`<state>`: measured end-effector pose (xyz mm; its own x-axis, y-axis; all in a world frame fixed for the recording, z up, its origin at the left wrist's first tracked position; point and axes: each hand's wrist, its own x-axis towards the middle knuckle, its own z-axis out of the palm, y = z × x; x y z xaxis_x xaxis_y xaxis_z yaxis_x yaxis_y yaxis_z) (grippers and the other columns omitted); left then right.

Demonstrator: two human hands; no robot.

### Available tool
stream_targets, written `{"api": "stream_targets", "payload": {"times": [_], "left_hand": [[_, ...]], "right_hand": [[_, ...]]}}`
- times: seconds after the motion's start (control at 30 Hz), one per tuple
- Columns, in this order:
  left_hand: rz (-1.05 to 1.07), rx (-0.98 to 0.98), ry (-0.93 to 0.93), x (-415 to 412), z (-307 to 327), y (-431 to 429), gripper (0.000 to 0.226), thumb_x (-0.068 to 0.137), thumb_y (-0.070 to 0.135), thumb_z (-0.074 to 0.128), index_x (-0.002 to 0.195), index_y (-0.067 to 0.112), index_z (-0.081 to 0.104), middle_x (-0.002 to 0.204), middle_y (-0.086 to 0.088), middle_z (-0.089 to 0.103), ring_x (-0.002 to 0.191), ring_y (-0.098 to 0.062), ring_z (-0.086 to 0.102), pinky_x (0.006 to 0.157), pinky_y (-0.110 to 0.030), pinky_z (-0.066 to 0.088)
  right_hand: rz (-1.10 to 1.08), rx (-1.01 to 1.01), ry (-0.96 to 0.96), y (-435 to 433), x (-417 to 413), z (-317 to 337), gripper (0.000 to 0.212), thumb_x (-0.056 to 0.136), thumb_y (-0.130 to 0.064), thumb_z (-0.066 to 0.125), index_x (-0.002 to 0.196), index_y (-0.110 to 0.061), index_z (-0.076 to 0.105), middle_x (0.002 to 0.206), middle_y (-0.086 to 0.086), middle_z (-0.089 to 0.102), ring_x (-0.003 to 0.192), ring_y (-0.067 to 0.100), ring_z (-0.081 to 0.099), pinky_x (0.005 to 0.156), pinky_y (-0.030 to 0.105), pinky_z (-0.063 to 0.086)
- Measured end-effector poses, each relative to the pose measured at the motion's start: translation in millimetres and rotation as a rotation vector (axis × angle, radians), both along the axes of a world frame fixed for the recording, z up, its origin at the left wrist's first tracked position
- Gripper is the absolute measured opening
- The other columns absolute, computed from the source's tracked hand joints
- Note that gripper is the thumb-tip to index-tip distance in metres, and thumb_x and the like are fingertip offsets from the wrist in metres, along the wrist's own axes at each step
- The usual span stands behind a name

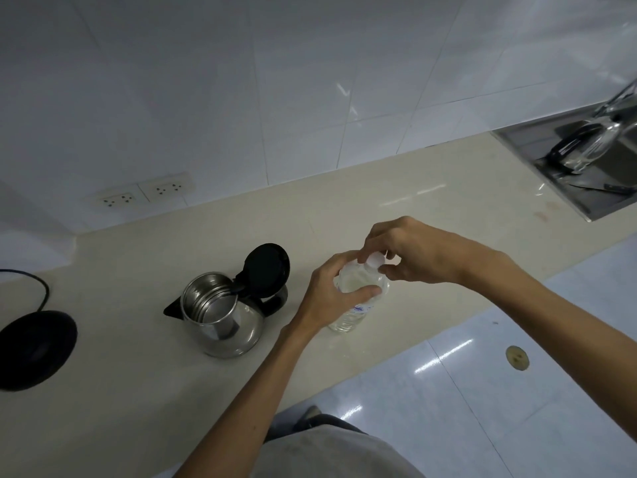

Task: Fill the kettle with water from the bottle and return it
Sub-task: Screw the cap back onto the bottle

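Note:
A steel kettle (220, 315) stands on the beige counter (138, 391) with its black lid hinged open, and its inside looks dry. Its black round base (32, 348) lies apart at the far left, cord trailing back. A clear plastic water bottle (358, 298) stands upright to the right of the kettle. My left hand (336, 293) is wrapped around the bottle's upper body. My right hand (413, 251) pinches the white cap (375, 260) at the bottle's neck with its fingertips. Whether the cap is on or off the thread I cannot tell.
Two wall sockets (144, 194) sit on the white tiled wall behind the counter. A steel sink (586, 167) with a black-handled glass pot is at the far right. The counter's front edge runs diagonally, with glossy floor tiles (482, 391) below.

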<state>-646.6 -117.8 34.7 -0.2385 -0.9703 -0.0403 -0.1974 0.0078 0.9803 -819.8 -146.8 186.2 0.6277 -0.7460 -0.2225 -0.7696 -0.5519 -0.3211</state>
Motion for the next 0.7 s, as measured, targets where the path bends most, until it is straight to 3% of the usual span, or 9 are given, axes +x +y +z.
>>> {"api": "stream_targets", "payload": {"times": [0.17, 0.33, 0.5, 0.57, 0.7], "left_hand": [[-0.007, -0.003, -0.006, 2.8, -5.2, -1.3, 0.055, 0.076, 0.023, 0.096, 0.111, 0.051, 0.063, 0.113, 0.019, 0.071, 0.105, 0.013, 0.062, 0.089, -0.005, 0.043], [-0.015, -0.010, -0.003, 3.6, -6.5, -2.2, 0.053, 0.077, 0.020, 0.095, 0.115, 0.042, 0.065, 0.115, 0.018, 0.071, 0.106, 0.013, 0.063, 0.089, -0.003, 0.042], [-0.014, -0.022, 0.014, 3.3, -5.5, -0.9, 0.061, 0.072, 0.040, 0.092, 0.127, 0.030, 0.068, 0.123, 0.010, 0.074, 0.114, 0.000, 0.067, 0.093, -0.006, 0.045], [-0.009, -0.033, 0.015, 3.1, -5.7, -0.2, 0.064, 0.074, 0.035, 0.094, 0.131, 0.026, 0.068, 0.125, 0.008, 0.074, 0.117, -0.005, 0.068, 0.095, -0.009, 0.047], [-0.009, -0.050, 0.016, 3.9, -6.0, 0.8, 0.059, 0.077, 0.026, 0.095, 0.129, 0.032, 0.068, 0.126, 0.009, 0.074, 0.117, -0.001, 0.067, 0.096, -0.008, 0.046]], "right_hand": [[0.068, -0.009, 0.050, -1.6, 1.7, 0.9, 0.037, 0.080, 0.003, 0.074, 0.110, -0.019, 0.075, 0.112, 0.001, 0.069, 0.093, 0.024, 0.067, 0.074, 0.044, 0.058], [0.129, -0.030, 0.110, -1.6, 5.5, 1.6, 0.040, 0.081, 0.007, 0.067, 0.111, -0.018, 0.073, 0.117, 0.002, 0.069, 0.102, 0.025, 0.066, 0.075, 0.041, 0.057], [0.110, -0.051, 0.173, -3.1, 10.6, 7.5, 0.024, 0.083, -0.012, 0.071, 0.107, -0.015, 0.074, 0.090, 0.004, 0.063, 0.077, 0.024, 0.063, 0.063, 0.038, 0.054], [0.116, -0.096, 0.197, -2.9, 12.1, 7.0, 0.019, 0.086, -0.021, 0.069, 0.101, -0.011, 0.072, 0.081, 0.004, 0.058, 0.069, 0.026, 0.059, 0.058, 0.036, 0.048], [0.148, -0.203, 0.290, -0.7, 13.5, 2.1, 0.038, 0.097, -0.040, 0.055, 0.096, -0.003, 0.065, 0.076, 0.005, 0.051, 0.064, 0.034, 0.055, 0.059, 0.034, 0.038]]}}
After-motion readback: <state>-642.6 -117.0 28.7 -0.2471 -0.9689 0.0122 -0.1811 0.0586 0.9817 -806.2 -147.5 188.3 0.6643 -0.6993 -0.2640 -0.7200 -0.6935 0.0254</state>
